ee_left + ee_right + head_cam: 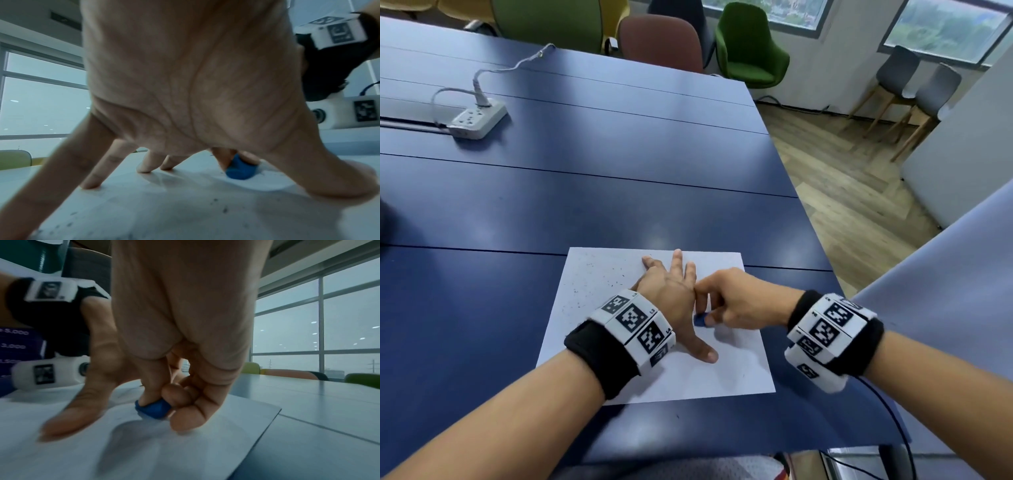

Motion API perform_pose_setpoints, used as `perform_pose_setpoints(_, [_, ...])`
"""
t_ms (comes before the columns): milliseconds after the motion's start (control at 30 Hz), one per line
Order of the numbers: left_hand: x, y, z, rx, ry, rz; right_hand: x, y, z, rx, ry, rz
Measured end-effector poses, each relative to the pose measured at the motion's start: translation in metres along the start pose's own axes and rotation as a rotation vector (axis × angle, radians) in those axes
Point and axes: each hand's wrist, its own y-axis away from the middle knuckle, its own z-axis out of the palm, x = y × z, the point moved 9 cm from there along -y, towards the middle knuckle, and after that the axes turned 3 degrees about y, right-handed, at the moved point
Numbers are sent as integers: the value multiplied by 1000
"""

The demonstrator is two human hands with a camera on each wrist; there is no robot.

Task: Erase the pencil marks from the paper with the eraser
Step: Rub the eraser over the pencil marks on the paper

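A long dark blue table (585, 192) is standing in an office room with big windows, and green and brown chairs are lining its far edge. A white power strip (477, 120) with a plugged cable is lying far off to the left on the table, well apart from the work. No containers are showing on the table; the one thing bearing anything is the white paper (736, 373), which is lying flat near the front edge and carrying dark eraser crumbs (599, 284) scattered over its left part.

The left hand (671, 298) is resting on the middle of the paper, its fingers straight and spread wide, fingertips and thumb pressing down while the palm is arching above the sheet, as the left wrist view shows. The right hand (736, 301) is reaching in from the right, its fingers curled and bunched, thumb and fingertips pinching the blue eraser (701, 321). The eraser is touching the paper in the gap between the left thumb and left index finger, just beside the left hand. Whether pencil marks are lying under it cannot be told. Both wrists are wearing black bands with white marker blocks.
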Motion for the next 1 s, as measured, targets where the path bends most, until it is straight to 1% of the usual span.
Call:
perform_pose_setpoints(67, [-1,6,-5,8,1,-42,10,-10,-19,70,48,37])
perform_pose_setpoints(167, [-3,6,-6,31,17,-70,44,-18,-48,203,63,169])
perform_pose_setpoints(233, [-6,-1,-1,27,65,-84,58,-12,-50,237,38,208])
perform_pose_setpoints(267, [-7,-4,1,23,86,-81,60,-7,-46,209,25,202])
perform_pose_setpoints(367, [-6,-10,4,16,100,-64,55,6,-27,34,6,159])
perform_pose_setpoints(400, [-6,-11,4,19,103,-63,56,7,-29,36,15,161])
perform_pose_setpoints(500, [-6,-13,6,22,108,-70,67,8,-47,222,23,219])
perform_pose_setpoints(533, [-5,-13,5,24,103,-68,68,10,-47,251,19,229])
perform_pose_setpoints(567, [-5,-12,5,23,94,-67,67,13,-42,236,6,220])
perform_pose_setpoints(667, [-6,-12,5,18,84,-68,54,22,-18,25,-17,166])
perform_pose_setpoints(700, [-6,-12,5,19,90,-69,54,22,-17,1,-2,167])
perform_pose_setpoints(733, [-6,-12,5,23,95,-70,56,20,-23,34,14,182])
perform_pose_setpoints(833, [-6,-11,5,39,100,-72,64,18,-42,233,13,244])
perform_pose_setpoints(867, [-6,-11,5,39,93,-71,62,19,-39,247,-2,242])
perform_pose_setpoints(900, [-7,-11,4,38,87,-71,56,20,-30,221,-18,224])
perform_pose_setpoints(1000, [-6,-10,3,31,70,-65,30,24,-2,75,-41,136])
